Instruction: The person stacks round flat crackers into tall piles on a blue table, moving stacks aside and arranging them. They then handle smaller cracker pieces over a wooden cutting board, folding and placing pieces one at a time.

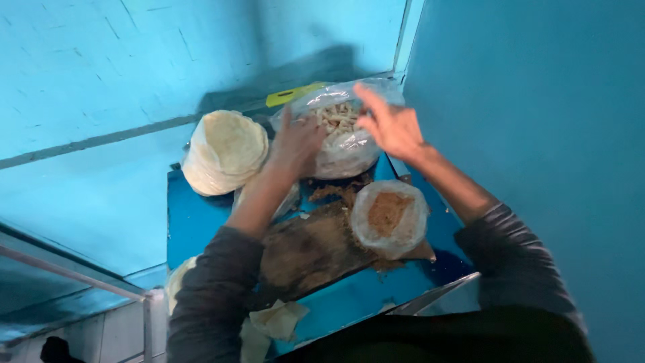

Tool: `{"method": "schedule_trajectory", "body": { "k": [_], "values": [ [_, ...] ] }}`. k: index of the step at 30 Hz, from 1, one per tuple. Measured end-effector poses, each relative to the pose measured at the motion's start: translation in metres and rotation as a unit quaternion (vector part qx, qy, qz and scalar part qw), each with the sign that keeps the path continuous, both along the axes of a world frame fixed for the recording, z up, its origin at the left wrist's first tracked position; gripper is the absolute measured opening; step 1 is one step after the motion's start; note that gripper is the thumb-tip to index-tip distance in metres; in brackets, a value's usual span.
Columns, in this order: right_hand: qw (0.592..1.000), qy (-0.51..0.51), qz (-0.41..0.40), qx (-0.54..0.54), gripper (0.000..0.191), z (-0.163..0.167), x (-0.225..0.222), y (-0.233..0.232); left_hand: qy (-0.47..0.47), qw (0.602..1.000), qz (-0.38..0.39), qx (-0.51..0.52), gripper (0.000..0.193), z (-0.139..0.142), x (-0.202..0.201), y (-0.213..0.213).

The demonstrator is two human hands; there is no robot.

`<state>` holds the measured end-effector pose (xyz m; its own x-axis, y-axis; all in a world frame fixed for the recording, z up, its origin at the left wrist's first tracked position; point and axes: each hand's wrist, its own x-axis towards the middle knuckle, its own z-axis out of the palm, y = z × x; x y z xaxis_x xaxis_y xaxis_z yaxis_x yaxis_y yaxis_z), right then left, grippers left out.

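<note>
A clear plastic bag [346, 144] of pale strips lies at the back of a blue counter [195, 218]. My left hand [295, 141] rests on the bag's left side, seemingly gripping the plastic. My right hand [390, 124] hovers over the bag's right top edge with fingers spread and holds nothing that I can see. Both forearms wear dark grey sleeves pushed up.
A stack of round flatbreads [225, 151] sits left of the bag. A second open bag of brown crumbs [390, 218] stands on a worn wooden board [309, 252]. Torn dough scraps [279, 319] lie near the front edge. Blue walls close in on the left, back and right.
</note>
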<state>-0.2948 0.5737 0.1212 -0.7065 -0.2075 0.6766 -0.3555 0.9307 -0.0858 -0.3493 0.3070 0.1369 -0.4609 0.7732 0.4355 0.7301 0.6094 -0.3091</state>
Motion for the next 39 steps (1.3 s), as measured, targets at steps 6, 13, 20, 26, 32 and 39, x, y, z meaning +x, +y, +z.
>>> {"method": "schedule_trajectory", "body": {
  "k": [6,13,20,26,32,39],
  "values": [
    [0.997,-0.069,0.0,-0.037,0.077,-0.037,0.031,0.009,-0.049,0.993,0.048,-0.095,0.034,-0.031,0.001,-0.037],
    [0.981,-0.011,0.064,-0.181,0.074,0.011,0.03,-0.006,0.134,0.987,-0.065,0.066,0.054,-0.043,0.024,-0.015],
    [0.948,-0.268,0.024,-0.169,0.072,0.048,-0.04,-0.037,0.023,0.997,-0.07,-0.033,0.037,-0.08,0.034,-0.017],
    [0.99,-0.095,0.094,-0.053,0.076,0.028,-0.037,-0.026,0.035,0.998,-0.043,-0.002,0.041,-0.092,0.035,-0.014],
    [0.99,-0.09,0.054,0.095,0.063,-0.03,0.039,-0.009,-0.029,0.998,-0.021,0.053,0.054,-0.102,0.031,-0.013],
    [0.951,-0.239,-0.086,0.175,0.06,-0.057,0.053,0.02,0.069,0.993,-0.087,-0.024,0.039,-0.127,0.042,-0.007]
  ]
}}
